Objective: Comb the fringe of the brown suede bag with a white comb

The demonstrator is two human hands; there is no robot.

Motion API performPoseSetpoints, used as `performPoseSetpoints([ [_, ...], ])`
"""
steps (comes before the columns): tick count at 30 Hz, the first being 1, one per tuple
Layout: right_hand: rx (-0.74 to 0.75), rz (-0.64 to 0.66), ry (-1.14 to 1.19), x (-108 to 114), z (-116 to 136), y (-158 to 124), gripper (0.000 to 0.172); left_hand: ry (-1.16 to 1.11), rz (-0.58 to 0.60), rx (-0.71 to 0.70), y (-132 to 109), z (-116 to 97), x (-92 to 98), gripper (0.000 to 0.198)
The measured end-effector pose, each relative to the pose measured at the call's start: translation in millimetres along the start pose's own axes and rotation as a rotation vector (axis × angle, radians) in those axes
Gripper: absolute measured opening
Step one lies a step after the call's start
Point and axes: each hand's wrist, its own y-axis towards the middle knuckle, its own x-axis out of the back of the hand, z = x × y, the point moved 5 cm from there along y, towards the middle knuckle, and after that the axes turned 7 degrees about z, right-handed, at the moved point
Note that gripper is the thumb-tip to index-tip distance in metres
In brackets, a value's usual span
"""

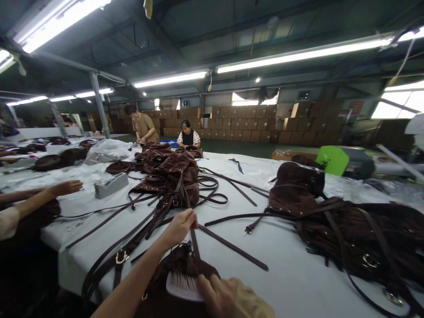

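Note:
My left hand is closed in a pinch on a dark brown strap that rises from the brown fringed bag lying at the table's near edge. Just below, my right hand grips a white comb-like brush whose teeth rest in the bag's fringe. Loose brown straps with gold buckles trail off to the left of the bag.
A heap of brown bags and straps fills the white table's middle, another pile lies right. A grey tape dispenser stands left. A co-worker's arm reaches in from the left; two people work at the far end.

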Motion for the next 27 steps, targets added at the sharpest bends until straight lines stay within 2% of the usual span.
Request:
performPoseSetpoints([
  [3,-0.057,0.049,0.021,0.9,-17.7,7.6,0.044,0.003,-0.192,0.037,-19.8,-2.0,8.3,0.032],
  [6,-0.208,0.025,0.262,-2.1,-46.2,-3.8,0.028,0.086,-0.308,0.075,-72.2,7.3,1.4,0.030],
  [7,-0.268,0.018,0.343,-5.8,-54.2,-10.5,0.023,0.131,-0.291,0.079,-92.0,12.8,-8.3,0.029],
  [9,-0.332,0.013,0.456,-15.9,-62.0,-24.4,0.023,0.192,-0.189,0.088,-127.2,26.6,-36.0,0.027],
  [12,-0.338,0.047,0.540,-33.6,-58.0,-42.4,0.027,0.215,-0.022,0.104,-158.4,43.2,-77.5,0.027],
  [15,-0.374,0.108,0.589,-49.5,-50.8,-57.2,0.030,0.218,0.062,0.229,-160.4,44.2,-96.4,0.031],
  [18,-0.414,0.140,0.649,-59.4,-46.8,-69.0,0.034,0.334,0.007,0.350,-147.4,24.0,-97.1,0.043],
  [20,-0.448,0.119,0.690,-63.0,-46.1,-75.4,0.037,0.476,0.009,0.396,-138.6,7.4,-105.5,0.062],
  [23,-0.511,0.099,0.714,-68.1,-46.5,-83.7,0.040,0.673,0.207,0.438,-133.0,-3.1,-140.5,0.084],
  [25,-0.532,0.098,0.703,-70.7,-47.6,-89.4,0.041,0.755,0.340,0.456,-134.7,0.8,-162.1,0.080],
  [27,-0.541,0.087,0.674,-71.5,-50.4,-96.7,0.042,0.789,0.410,0.453,-136.8,10.5,-170.3,0.074],
])
